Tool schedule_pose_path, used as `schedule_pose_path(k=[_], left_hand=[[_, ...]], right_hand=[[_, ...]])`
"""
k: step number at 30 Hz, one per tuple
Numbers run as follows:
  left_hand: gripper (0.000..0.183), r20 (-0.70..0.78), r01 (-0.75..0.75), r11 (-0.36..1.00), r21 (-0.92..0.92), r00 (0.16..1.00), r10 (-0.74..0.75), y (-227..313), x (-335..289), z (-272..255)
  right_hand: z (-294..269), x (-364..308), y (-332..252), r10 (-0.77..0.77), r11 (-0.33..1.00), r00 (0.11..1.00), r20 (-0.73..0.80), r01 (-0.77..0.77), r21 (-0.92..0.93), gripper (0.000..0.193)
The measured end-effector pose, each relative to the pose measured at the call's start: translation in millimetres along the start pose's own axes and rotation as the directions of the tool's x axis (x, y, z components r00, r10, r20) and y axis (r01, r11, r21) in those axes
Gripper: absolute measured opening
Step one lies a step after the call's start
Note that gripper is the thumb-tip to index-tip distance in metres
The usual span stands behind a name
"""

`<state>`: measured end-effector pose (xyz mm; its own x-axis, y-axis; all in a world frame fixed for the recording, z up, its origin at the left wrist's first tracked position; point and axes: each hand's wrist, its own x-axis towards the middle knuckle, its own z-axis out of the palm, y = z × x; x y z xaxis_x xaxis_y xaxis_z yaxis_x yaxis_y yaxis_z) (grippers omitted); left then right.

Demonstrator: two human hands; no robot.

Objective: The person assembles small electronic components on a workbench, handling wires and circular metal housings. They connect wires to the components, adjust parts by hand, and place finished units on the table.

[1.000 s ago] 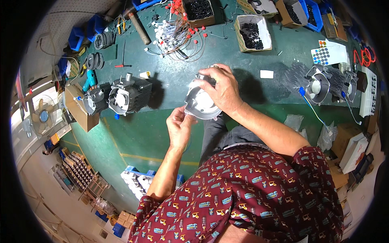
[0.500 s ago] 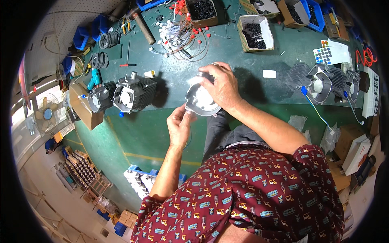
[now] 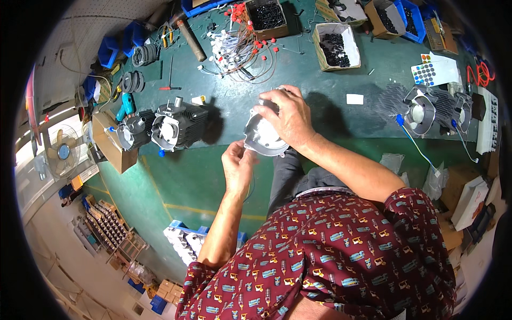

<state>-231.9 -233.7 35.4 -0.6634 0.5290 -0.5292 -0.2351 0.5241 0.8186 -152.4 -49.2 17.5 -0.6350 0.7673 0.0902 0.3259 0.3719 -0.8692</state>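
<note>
Fan, pale blades and blue hub, at the far left. Cardboard box, at the left end of the green surface. Power tool, teal, behind the box. Small housing, grey, blue connector on its left side. Two grey coils, one behind the other. Finned housing, larger, just right of the small housing, round white part inside its opening. Slim tool, red crosspiece at its near end. Brown rod, lying aslant. Wire bundle, white and red connectors, loosely heaped.

Left hand: fingers drawn narrow, tips at the lower left rim of the held housing; whether they grip the rim or a small part cannot be told. Held housing: silver-grey, pale interior facing up, between the hands at the front edge of the surface; resting or raised, not discernible. Right hand: curved over the upper right of the same housing, holding it, thumb across the opening.

Open carton, pale inside, containing black parts. White card, flat. Open-faced housing, cable with blue connector hanging in front. Sticker sheet, coloured dots. Red coiled cord, near the right end.
</note>
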Motion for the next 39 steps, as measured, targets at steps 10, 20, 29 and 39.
schedule_pose_path(k=[10, 20, 29, 39], left_hand=[[0.006, 0.032, -0.253, 0.777, 0.576, 0.957, 0.288, -8, -1, -7], [0.010, 0.066, 0.144, 0.984, -0.108, 0.988, -0.138, 0, 8, -9], [0.018, 0.450, 0.490, 0.816, -0.307, 0.830, -0.330, -16, 27, -50], [0.025, 0.623, 0.438, 0.863, -0.253, 0.756, -0.201, -25, 38, -46]], right_hand=[[3, -3, -4, -0.009, 1.000, 1.000, 0.020, 0.010, -0.025, 0.029], [3, -6, -6, 0.013, 1.000, 0.998, -0.059, -0.015, -0.021, 0.028], [3, -5, -6, -0.011, 1.000, 1.000, -0.019, 0.011, -0.002, 0.028], [-3, 0, 2, 0.036, 0.999, 0.999, -0.019, -0.036, 0.028, 0.026]])
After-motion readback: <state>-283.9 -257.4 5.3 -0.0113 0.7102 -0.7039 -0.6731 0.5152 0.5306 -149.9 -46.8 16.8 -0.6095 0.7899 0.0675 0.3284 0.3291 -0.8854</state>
